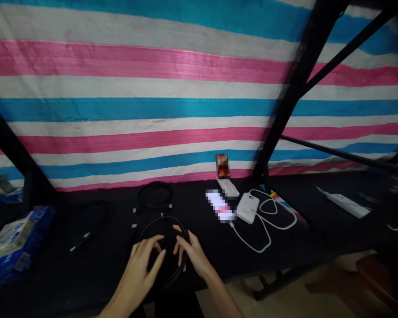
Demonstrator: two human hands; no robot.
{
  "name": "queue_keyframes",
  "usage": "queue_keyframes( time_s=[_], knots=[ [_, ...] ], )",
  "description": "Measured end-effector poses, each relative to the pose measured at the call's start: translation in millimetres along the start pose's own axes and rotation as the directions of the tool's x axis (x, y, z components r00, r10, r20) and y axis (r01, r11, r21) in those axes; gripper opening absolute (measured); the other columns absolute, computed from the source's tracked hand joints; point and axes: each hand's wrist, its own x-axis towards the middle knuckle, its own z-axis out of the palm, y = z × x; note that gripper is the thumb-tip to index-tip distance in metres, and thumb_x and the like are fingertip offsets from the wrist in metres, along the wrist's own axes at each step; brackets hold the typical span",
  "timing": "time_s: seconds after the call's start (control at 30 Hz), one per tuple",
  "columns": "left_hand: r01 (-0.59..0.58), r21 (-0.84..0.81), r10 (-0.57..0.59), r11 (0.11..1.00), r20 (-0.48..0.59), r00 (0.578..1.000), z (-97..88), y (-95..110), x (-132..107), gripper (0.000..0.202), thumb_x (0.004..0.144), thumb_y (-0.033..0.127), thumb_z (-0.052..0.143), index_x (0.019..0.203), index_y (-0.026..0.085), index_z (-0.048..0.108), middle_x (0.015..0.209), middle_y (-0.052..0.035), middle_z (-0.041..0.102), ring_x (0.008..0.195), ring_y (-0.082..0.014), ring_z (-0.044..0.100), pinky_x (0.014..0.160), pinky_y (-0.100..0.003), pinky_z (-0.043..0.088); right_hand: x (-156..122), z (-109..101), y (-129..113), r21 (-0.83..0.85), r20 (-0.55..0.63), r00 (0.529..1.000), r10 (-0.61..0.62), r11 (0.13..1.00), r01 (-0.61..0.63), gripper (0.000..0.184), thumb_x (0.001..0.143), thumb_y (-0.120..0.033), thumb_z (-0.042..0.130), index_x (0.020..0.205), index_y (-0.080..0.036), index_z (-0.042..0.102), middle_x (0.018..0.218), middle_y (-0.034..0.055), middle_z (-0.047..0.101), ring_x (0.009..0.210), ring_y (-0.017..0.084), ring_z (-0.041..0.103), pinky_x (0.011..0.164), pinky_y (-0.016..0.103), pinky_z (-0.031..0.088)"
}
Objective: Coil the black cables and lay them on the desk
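A looped black cable (pixel 169 217) stands between my two hands above the black tabletop. My right hand (pixel 193 251) is closed around the right side of this loop, the cable running between thumb and fingers. At the loop's left side is my left hand (pixel 142 260), its thumb and index finger curved and apart; the cable passes behind it. Just beyond my hands lies a coiled black cable (pixel 154 183) with light connector ends. Further left rests another black cable (pixel 111 211), its plug (pixel 86 235) pale against the dark surface.
On the right, a lit phone (pixel 220 206) connects by white cable (pixel 265 247) near a white power bank (pixel 248 208). Another small screen (pixel 223 166) stands behind. Blue boxes (pixel 36 229) sit at far left. Black frame posts (pixel 285 101) rise before a striped sheet (pixel 146 84).
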Motion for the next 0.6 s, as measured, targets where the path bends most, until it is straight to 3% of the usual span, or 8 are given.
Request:
queue_keyframes(
  time_s=[0.17,0.3,0.47,0.6],
  knots=[
    [0.085,0.233,-0.033,0.969,-0.218,0.975,-3.1,-51.2,0.7,0.038,0.084,0.039,0.045,0.119,0.026,0.048,0.121,-0.0071,0.056,0.114,-0.0243,0.05,0.093,-0.044,0.04,2.6,0.8,4.9,-0.012,-0.074,0.997,-0.032,0.999,0.032,0.064,0.08,-0.052,0.054,0.131,-0.015,0.043,0.042,-0.0094,0.044,0.033,0.011,0.051,0.023,0.012,0.028],
    [0.165,0.237,-0.108,0.957,-0.236,0.966,11.6,-83.2,-4.9,0.046,0.086,0.041,0.04,0.127,0.022,0.04,0.131,-0.0101,0.049,0.121,-0.024,0.046,0.096,-0.046,0.038,2.2,-0.4,4.4,-0.017,-0.066,0.997,-0.035,0.999,0.034,0.061,0.081,-0.052,0.053,0.128,-0.015,0.046,0.042,-0.0094,0.043,0.032,0.009,0.049,0.022,0.011,0.024],
    [0.206,0.206,-0.152,0.957,-0.249,0.956,19.4,-86.5,-7.6,0.047,0.086,0.039,0.036,0.129,0.021,0.039,0.134,-0.011,0.046,0.123,-0.0247,0.044,0.098,-0.048,0.036,-0.1,2.3,2.7,-0.03,-0.09,0.995,-0.04,0.999,0.037,0.059,0.081,-0.054,0.051,0.125,-0.015,0.049,0.042,-0.0094,0.041,0.032,0.009,0.047,0.023,0.012,0.023],
    [0.271,0.185,-0.21,0.945,-0.293,0.933,15.5,-80.7,-7.4,0.045,0.086,0.036,0.034,0.128,0.02,0.042,0.133,-0.0118,0.047,0.122,-0.0265,0.044,0.098,-0.05,0.034,1.5,5.8,3.5,-0.14,-0.125,0.991,-0.054,0.99,0.036,0.06,0.081,-0.055,0.049,0.125,-0.014,0.049,0.048,-0.0063,0.048,0.038,0.012,0.052,0.026,0.015,0.033]
  ],
)
